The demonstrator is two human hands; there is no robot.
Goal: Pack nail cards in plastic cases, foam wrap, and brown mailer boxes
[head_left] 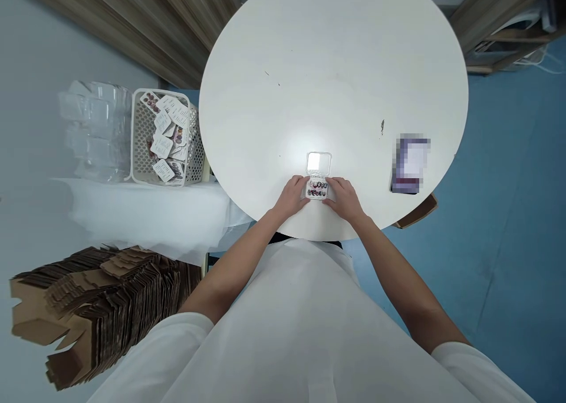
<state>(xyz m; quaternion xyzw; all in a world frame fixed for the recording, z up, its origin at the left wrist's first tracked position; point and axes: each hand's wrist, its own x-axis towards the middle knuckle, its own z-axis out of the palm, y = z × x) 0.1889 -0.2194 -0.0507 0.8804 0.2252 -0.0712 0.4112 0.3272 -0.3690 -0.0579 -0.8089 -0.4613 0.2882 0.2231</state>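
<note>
Case (317, 177), small and clear, sits on the white table (331, 66) between left hand (292, 196) and right hand (344, 198), which grasp its opposite side edges. Its open lid (319, 163) is just beyond the grip; glossy oval pieces (319, 185) lie in two rows between the hands. Well right of the grip is a blurred purple item (409, 164); well left, a basket (132, 136) of printed cards (163, 146).

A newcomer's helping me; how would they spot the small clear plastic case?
Find the large, rounded white table. At its near edge, the left hand and right hand hold a small, clear, rectangular plastic case. Unlike the pixelated purple item at right, it has an open lid and two rows of glossy oval pieces.
</note>
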